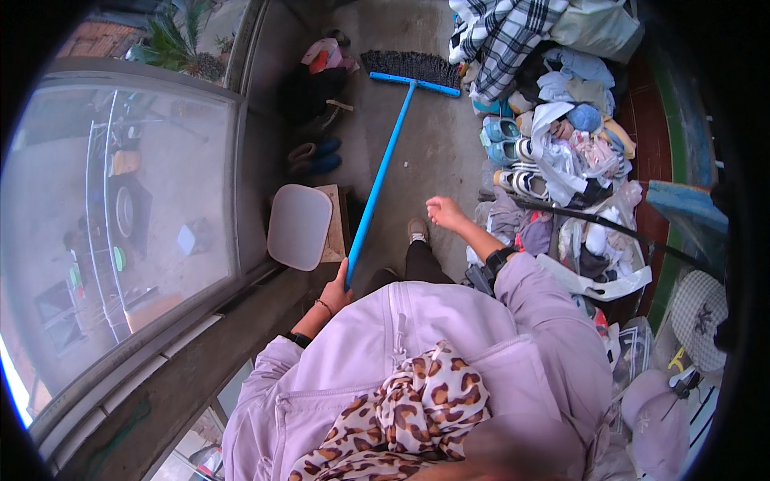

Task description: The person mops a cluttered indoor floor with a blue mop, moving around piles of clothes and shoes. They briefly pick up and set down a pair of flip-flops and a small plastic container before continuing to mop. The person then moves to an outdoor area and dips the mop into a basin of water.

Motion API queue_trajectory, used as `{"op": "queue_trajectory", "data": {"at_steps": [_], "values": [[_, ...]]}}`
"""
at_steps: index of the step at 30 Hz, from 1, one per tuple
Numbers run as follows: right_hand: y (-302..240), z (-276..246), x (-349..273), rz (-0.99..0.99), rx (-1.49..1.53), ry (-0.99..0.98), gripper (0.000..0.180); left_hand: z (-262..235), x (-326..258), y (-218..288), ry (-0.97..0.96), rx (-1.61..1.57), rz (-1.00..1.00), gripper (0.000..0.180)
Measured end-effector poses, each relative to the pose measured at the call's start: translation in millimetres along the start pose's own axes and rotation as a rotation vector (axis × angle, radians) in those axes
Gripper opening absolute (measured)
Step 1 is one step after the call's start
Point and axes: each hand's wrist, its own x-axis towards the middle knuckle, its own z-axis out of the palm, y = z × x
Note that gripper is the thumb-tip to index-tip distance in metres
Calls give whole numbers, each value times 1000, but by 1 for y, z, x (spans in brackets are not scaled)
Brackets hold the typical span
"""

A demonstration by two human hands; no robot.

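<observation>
Scarf (437, 389), leopard-spot, hangs down the front of the person's lilac jacket (513, 321). Just past it, the L hand (333, 293) has its fingers wrapped round the top end of a blue broom (383, 174). R hand (449, 214) is out over the floor (449, 168), apart from the broom, fingers loosely bent, approx. half open. Near it, one light shoe (418, 230) shows below a dark trouser leg (425, 260). Over to the L there's a stool (300, 227) w/ a rounded grey seat; beyond that, dark blue slippers (319, 165). On the R, a long heap of clothes (589, 152) etc. runs alongside: a white plastic piece (626, 282) nearer, light-blue clogs (502, 140) & other shoes (521, 181) at its edge, then a b/w plaid cloth (517, 40). Farthest out, the broom head (415, 83) rests on the floor, blue bar crosswise, dark bristles (411, 62) pointing away, R end just beside the heap.
</observation>
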Motion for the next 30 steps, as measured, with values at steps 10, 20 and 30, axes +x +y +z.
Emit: {"op": "queue_trajectory", "data": {"at_steps": [10,20,30], "values": [[46,94,-8,-104,-559,9,26,21,-87,-73,-65,-50,59,84],[114,232,-95,66,-111,51,20,49,-102,-71,-256,-300,-12,80],[96,250,-73,376,507,124,62,81,-126,-72,-281,-437,45,82]]}}
